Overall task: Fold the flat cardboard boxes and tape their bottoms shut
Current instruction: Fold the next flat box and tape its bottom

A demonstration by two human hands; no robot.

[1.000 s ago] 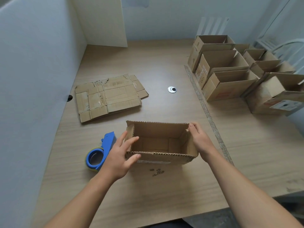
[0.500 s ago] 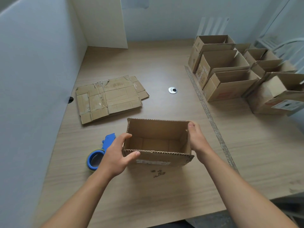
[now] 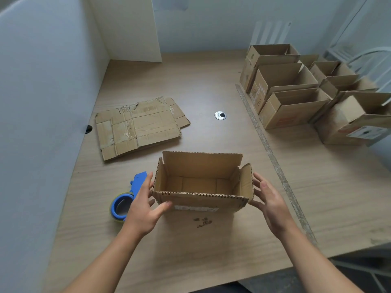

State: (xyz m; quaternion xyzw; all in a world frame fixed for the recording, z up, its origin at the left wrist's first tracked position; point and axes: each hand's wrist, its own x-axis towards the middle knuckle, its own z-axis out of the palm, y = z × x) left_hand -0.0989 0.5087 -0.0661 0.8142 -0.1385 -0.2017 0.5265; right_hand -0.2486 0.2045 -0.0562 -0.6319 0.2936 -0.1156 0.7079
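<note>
An upright cardboard box (image 3: 203,203) with its top open stands on the wooden table (image 3: 211,246) in front of me. My left hand (image 3: 143,206) cups its left near corner, with the fingers flat along the left wall and the thumb on the front face. My right hand (image 3: 269,203) hovers just right of the box with spread fingers, a small gap from the right flap. A blue tape dispenser (image 3: 127,197) lies on the table just left of my left hand. Flat cardboard boxes (image 3: 137,125) lie stacked further back on the left.
Several folded open boxes (image 3: 296,102) stand in rows at the back right. A strip of worn tape (image 3: 273,157) runs along the table. A round metal cable grommet (image 3: 220,115) sits mid-table. White partition walls (image 3: 42,102) close off the left and back.
My right hand has come off the box's right wall and spread open. The box's end flaps have sprung outward. My left hand has shifted to the left near corner.
</note>
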